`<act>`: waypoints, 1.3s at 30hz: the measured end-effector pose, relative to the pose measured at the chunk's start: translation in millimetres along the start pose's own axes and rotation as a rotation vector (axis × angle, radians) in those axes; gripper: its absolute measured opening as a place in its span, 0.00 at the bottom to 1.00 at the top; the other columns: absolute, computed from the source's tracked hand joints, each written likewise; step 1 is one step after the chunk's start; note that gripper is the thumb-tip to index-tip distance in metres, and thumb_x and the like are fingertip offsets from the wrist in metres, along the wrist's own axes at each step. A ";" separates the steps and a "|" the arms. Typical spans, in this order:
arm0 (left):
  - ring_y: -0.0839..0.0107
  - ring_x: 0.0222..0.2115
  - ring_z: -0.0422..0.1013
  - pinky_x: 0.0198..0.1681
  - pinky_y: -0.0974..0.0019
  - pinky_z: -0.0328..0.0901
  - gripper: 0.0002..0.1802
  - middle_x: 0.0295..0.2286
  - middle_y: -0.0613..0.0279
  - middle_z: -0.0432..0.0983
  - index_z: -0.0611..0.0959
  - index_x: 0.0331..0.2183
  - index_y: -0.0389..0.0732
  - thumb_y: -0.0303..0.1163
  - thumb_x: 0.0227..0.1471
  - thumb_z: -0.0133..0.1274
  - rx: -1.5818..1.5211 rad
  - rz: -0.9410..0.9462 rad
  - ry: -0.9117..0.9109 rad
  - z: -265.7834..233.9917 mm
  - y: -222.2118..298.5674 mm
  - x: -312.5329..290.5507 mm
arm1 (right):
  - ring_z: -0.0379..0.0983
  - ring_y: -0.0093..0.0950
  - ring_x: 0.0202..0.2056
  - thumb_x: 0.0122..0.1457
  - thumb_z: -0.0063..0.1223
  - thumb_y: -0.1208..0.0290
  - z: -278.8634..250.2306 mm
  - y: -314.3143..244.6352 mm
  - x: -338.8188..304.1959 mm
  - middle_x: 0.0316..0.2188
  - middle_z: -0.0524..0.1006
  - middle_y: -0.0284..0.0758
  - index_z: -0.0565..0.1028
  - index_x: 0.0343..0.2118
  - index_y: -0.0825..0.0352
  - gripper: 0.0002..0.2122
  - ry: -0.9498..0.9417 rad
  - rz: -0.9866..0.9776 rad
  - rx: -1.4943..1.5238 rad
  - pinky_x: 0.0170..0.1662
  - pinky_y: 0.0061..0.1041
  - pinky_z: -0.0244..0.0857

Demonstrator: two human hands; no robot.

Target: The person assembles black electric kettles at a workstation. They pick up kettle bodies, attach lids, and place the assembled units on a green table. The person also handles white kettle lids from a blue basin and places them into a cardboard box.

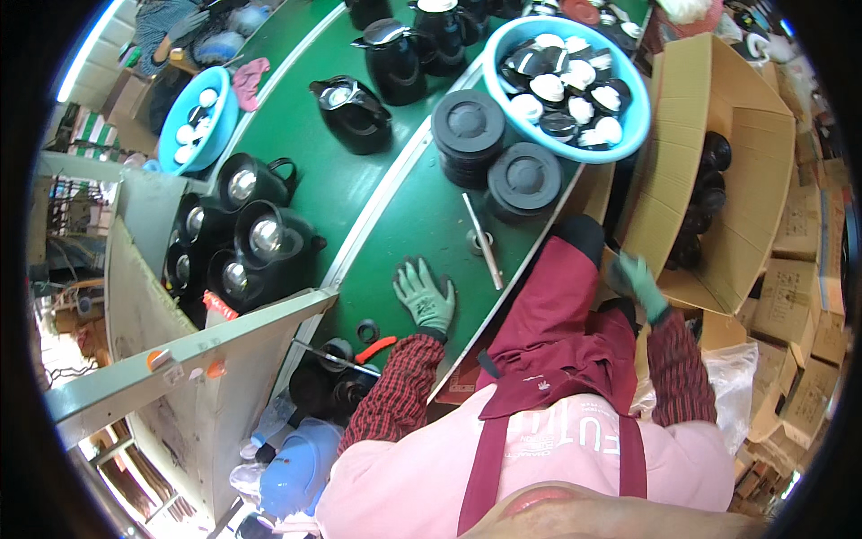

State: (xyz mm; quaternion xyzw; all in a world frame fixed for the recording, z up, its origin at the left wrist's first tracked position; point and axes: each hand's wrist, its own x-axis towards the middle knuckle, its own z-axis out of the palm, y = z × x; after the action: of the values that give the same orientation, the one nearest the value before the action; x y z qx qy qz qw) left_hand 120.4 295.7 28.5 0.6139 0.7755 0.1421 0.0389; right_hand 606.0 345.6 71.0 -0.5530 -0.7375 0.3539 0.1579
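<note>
My left hand [424,296], in a green glove with dark fingertips, lies flat on the green work surface [395,220] with its fingers spread. It holds nothing. Close to it are a small black ring [366,331] and an orange-handled tool [375,349]. My right hand [638,284], gloved alike, hangs low beside my right knee, next to an open cardboard box [750,189] with black round parts [707,199] inside. Its fingers are blurred and partly hidden, so its grip cannot be made out. A pale metal rod [482,241] rests on the surface beyond my left hand.
Stacks of black round discs [469,121] stand beside a blue basin [639,108] of black-and-white lids. Black jugs [355,112] stand farther back; several lie at left [267,235] behind a metal frame bar [197,355]. A co-worker's gloved hand [187,27] shows near a second basin [226,108].
</note>
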 end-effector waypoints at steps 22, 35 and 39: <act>0.45 0.62 0.58 0.66 0.39 0.48 0.34 0.59 0.44 0.65 0.73 0.59 0.44 0.49 0.55 0.54 0.042 0.157 0.141 18.6 -20.9 -4.9 | 0.70 0.49 0.55 0.58 0.57 0.56 0.0 40.1 -200.0 0.52 0.74 0.51 0.72 0.56 0.69 0.27 0.831 0.874 -0.361 0.59 0.42 0.64; 0.48 0.59 0.62 0.64 0.43 0.53 0.32 0.57 0.47 0.68 0.78 0.56 0.45 0.49 0.52 0.58 -0.048 0.148 0.195 15.5 -15.7 0.4 | 0.74 0.45 0.48 0.57 0.57 0.49 29.1 -82.1 -90.2 0.47 0.75 0.46 0.73 0.48 0.65 0.25 0.317 0.492 -0.489 0.53 0.41 0.69; 0.51 0.55 0.67 0.61 0.48 0.59 0.28 0.52 0.49 0.73 0.80 0.53 0.42 0.37 0.49 0.61 -0.350 -0.019 0.137 5.6 -20.8 9.1 | 0.74 0.42 0.46 0.56 0.59 0.62 12.5 -67.9 -89.9 0.41 0.74 0.41 0.74 0.45 0.62 0.16 0.534 0.241 -0.443 0.51 0.41 0.69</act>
State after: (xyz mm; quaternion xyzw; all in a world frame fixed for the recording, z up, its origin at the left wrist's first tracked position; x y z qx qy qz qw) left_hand 99.9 301.2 18.6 0.5793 0.7454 0.3162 0.0937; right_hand 580.9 248.5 123.8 -0.7297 -0.6586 0.0447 0.1786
